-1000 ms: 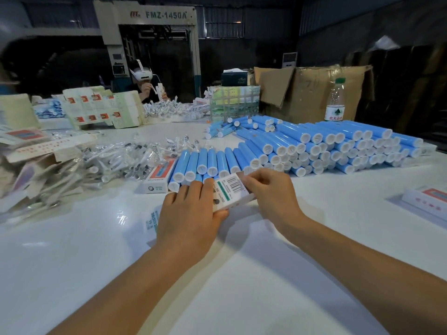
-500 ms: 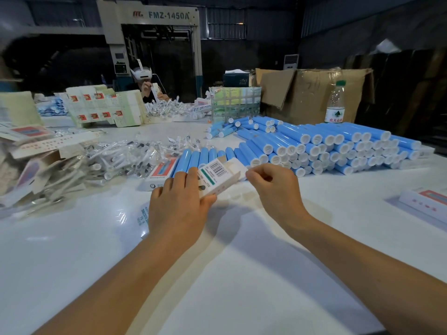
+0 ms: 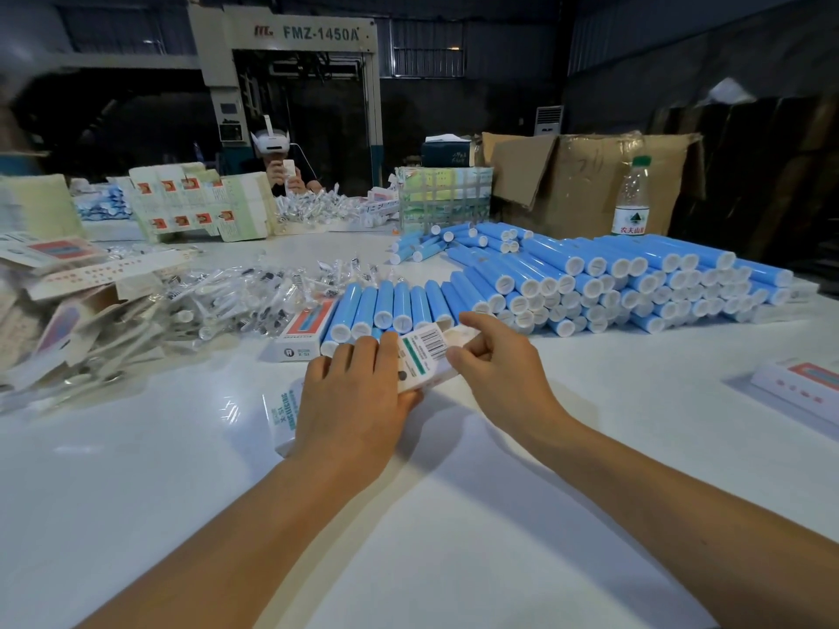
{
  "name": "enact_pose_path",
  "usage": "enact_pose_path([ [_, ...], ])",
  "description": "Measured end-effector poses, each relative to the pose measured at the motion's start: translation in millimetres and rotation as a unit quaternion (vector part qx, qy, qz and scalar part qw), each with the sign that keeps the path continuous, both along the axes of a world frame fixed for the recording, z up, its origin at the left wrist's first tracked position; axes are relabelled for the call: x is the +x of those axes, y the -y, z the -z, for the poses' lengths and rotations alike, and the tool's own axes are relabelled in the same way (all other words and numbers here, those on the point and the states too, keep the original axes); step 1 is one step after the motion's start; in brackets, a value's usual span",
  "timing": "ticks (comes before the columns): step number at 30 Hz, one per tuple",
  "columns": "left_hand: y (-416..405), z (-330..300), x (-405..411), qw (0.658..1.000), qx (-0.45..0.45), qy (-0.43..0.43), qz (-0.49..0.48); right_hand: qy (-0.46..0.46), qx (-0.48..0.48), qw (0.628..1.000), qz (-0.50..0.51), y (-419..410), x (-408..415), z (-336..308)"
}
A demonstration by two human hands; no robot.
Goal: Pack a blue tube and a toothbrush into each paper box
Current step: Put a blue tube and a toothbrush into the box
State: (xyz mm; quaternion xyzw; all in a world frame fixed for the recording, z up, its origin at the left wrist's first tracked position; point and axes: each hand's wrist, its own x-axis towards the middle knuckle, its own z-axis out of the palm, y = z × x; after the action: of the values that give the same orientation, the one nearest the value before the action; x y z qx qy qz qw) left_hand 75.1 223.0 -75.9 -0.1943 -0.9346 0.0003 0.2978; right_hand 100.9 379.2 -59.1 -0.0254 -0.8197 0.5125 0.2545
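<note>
The paper box [image 3: 424, 356] sits at the centre of the frame, just in front of a short row of blue tubes [image 3: 392, 306], and both hands are on it. The left hand [image 3: 358, 397] is closed over its near end, pressing it toward the desk [image 3: 454, 515], while the right hand [image 3: 495, 365] pinches the far end, seemingly working the flap there. Whether a tube and toothbrush are already inside cannot be told, since the box's contents are hidden.

Judging from how things lie, the job is far from finished. A large stack of blue tubes [image 3: 635, 283] fills the right centre of the frame, a heap of wrapped toothbrushes [image 3: 254, 297] lies at left centre, and a pile of flat boxes [image 3: 68, 311] waits at the left edge. Only a few boxes look closed: one [image 3: 304, 331] beside the row of tubes and another [image 3: 803, 385] at the right edge.

Readable writing is sparse. The box in hand shows a barcode and a green stripe; its small print is too fine to read. The machine [image 3: 290, 34] at upper centre reads "FMZ-1450A". A water bottle [image 3: 631, 197] at upper right has a red and white label with Chinese characters.
</note>
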Motion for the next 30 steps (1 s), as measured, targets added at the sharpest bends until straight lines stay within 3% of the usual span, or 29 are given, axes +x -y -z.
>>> enact_pose_path([
  [18, -5, 3, 4, 0.999, -0.040, -0.020, -0.030, 0.067, 0.038, 0.996, -0.041, 6, -6, 5],
  [20, -5, 1, 6, 0.999, -0.035, -0.017, -0.029, 0.037, 0.062, 0.997, -0.019, 4, -3, 3],
  [23, -4, -3, 10, 1.000, 0.004, -0.019, -0.004, -0.083, 0.097, 0.989, 0.074, -2, -1, 0],
  [24, -5, -4, 12, 0.999, 0.027, -0.022, 0.007, -0.098, 0.065, 0.990, 0.076, -4, -1, -1],
  [26, -5, -6, 13, 0.998, 0.046, -0.025, 0.016, -0.038, -0.113, 0.993, 0.007, -5, -3, -5],
  [28, -6, -4, 13, 0.999, 0.036, -0.022, 0.018, 0.065, -0.351, 0.928, -0.109, -3, -4, -8],
  [29, -6, -3, 13, 0.999, 0.027, -0.021, 0.019, 0.094, -0.425, 0.888, -0.150, -2, -5, -9],
  [30, -6, -3, 12, 1.000, 0.017, -0.020, 0.017, 0.104, -0.451, 0.871, -0.165, -2, -5, -10],
])
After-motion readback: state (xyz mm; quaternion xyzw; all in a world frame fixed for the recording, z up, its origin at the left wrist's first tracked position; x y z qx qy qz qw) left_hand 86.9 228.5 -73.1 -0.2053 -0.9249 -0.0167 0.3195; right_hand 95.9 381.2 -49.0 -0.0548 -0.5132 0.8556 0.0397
